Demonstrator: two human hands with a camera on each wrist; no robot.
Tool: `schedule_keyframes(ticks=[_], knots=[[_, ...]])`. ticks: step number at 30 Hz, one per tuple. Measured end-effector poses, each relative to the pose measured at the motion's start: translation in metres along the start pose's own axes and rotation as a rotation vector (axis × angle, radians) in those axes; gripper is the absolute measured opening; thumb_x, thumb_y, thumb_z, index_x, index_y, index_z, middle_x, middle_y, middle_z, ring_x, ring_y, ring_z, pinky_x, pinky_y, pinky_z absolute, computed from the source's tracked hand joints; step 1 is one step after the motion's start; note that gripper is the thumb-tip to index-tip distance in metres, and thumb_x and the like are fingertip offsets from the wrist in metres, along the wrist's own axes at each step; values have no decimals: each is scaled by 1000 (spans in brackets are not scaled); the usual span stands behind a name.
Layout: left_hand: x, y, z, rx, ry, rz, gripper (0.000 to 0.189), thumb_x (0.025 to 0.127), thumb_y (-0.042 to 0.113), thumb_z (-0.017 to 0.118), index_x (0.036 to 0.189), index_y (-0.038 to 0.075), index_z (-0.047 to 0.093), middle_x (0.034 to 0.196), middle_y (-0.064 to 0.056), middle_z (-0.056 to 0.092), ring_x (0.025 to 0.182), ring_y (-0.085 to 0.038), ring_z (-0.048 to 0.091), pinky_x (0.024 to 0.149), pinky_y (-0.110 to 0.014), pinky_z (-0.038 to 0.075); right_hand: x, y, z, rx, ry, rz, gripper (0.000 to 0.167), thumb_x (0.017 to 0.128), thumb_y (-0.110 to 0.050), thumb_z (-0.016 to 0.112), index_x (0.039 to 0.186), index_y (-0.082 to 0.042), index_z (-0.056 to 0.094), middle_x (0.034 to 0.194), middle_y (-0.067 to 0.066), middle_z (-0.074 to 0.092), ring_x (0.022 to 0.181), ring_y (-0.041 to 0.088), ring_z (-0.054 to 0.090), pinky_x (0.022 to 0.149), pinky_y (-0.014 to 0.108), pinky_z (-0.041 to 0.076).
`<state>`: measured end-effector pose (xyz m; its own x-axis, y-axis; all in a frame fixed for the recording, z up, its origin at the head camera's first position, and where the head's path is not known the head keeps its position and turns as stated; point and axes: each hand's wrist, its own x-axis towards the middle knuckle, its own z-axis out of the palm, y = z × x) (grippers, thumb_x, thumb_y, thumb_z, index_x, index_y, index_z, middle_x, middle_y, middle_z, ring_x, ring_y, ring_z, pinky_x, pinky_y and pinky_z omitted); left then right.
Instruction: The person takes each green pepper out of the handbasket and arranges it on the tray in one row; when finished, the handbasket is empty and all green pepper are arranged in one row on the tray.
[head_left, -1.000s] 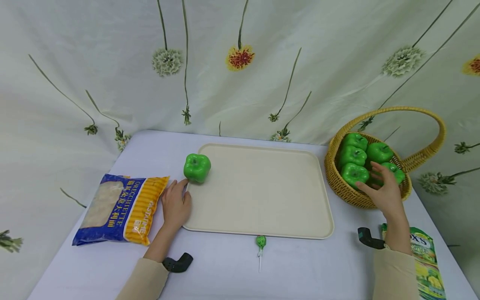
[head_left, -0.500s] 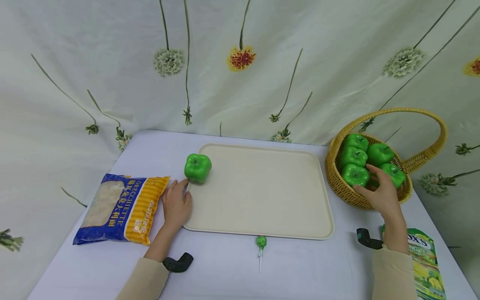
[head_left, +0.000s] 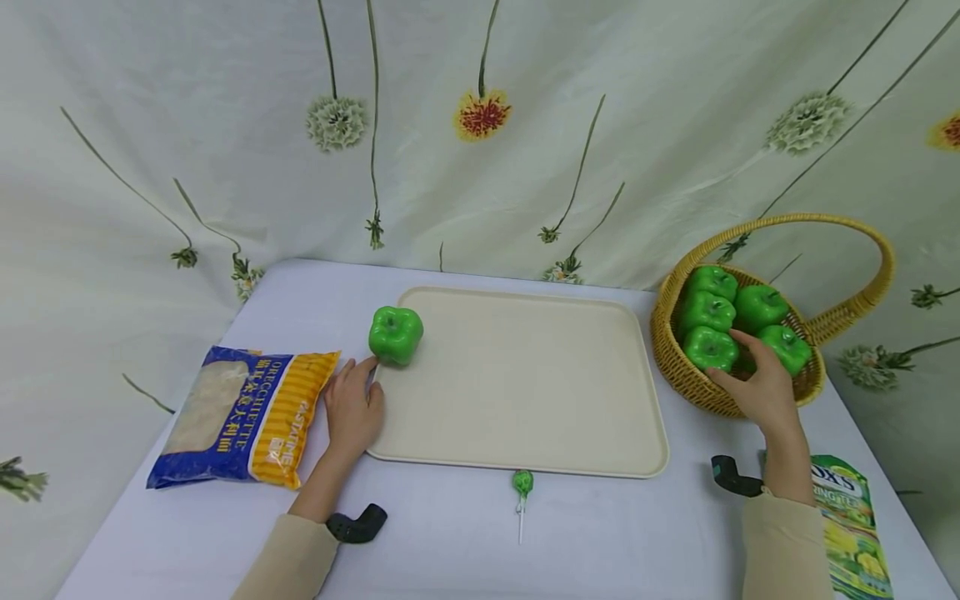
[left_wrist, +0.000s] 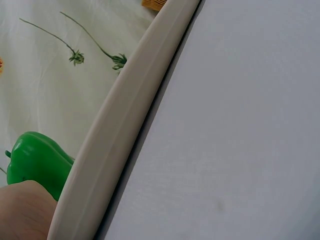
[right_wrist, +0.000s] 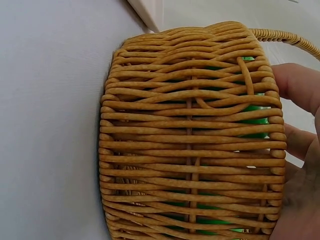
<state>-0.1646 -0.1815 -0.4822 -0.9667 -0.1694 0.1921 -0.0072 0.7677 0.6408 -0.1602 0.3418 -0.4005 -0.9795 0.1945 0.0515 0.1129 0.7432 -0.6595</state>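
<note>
In the head view, my right hand reaches into the wicker basket. Its thumb and fingers pinch the front green bell pepper, which sits among several others. From the right wrist view, the woven side of the basket hides most of the peppers, and part of my right hand shows over its rim. My left hand rests with loose fingers at the left edge of the beige tray. Its fingertips lie just below a single green bell pepper on the tray's left rim.
A blue and yellow bag of pasta lies left of my left hand. In front of the tray is a green lollipop. A green packet lies partly behind my right forearm. The basket's tall handle arches toward the right.
My right hand has moved slightly left inside the basket, and its thumb and fingers have closed in on the front bell pepper. My left hand stays in place.
</note>
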Motion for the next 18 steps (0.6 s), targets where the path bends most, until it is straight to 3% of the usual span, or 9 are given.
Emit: schedule_keyframes(ticks=[12, 16, 18], knots=[[0, 4, -3, -4, -14, -9, 41, 97, 6, 45, 136, -3, 51, 141, -24, 51, 144, -43, 28, 119, -59, 13, -3, 2, -4, 21, 63, 44, 72, 93, -27, 65, 151, -4, 32, 141, 35, 42, 115, 51, 52, 89, 58, 50], [0, 3, -2, 2, -12, -12, 41, 97, 7, 45, 136, -3, 51, 141, -24, 52, 144, -42, 28, 119, -59, 13, -5, 4, -9, 34, 91, 53, 71, 93, -32, 64, 151, -5, 33, 137, 33, 46, 114, 44, 53, 79, 32, 51], [0, 2, -1, 3, -9, -13, 41, 97, 7, 45, 136, -3, 51, 141, -24, 52, 144, -42, 28, 119, -59, 13, -7, 4, -12, 44, 122, 54, 70, 92, -32, 64, 150, -6, 35, 137, 30, 48, 109, 29, 55, 74, 17, 45]])
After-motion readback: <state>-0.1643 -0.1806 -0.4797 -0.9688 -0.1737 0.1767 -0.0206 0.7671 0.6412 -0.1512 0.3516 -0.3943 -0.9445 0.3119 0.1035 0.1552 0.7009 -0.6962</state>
